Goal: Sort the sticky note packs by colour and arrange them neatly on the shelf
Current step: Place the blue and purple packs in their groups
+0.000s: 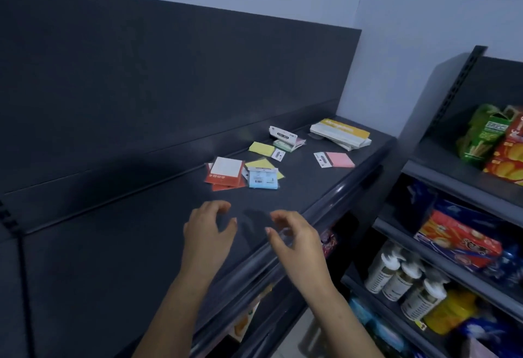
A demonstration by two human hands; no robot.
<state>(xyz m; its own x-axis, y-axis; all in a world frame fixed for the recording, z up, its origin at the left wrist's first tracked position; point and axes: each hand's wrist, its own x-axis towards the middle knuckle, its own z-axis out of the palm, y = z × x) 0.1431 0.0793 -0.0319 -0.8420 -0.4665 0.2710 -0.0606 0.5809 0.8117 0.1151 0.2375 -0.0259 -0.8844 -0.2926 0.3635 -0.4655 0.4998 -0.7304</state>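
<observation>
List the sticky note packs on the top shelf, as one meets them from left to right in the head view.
red-and-white pack → blue pack → green pack → pink pack. The yellow packs and the booklet stack overlap others in this order, so they are left out.

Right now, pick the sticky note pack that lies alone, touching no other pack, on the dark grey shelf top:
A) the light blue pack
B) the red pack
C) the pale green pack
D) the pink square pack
D: the pink square sticky note pack lies apart from the rest on the dark grey shelf top, while the light blue pack overlaps a yellow pack.
</observation>
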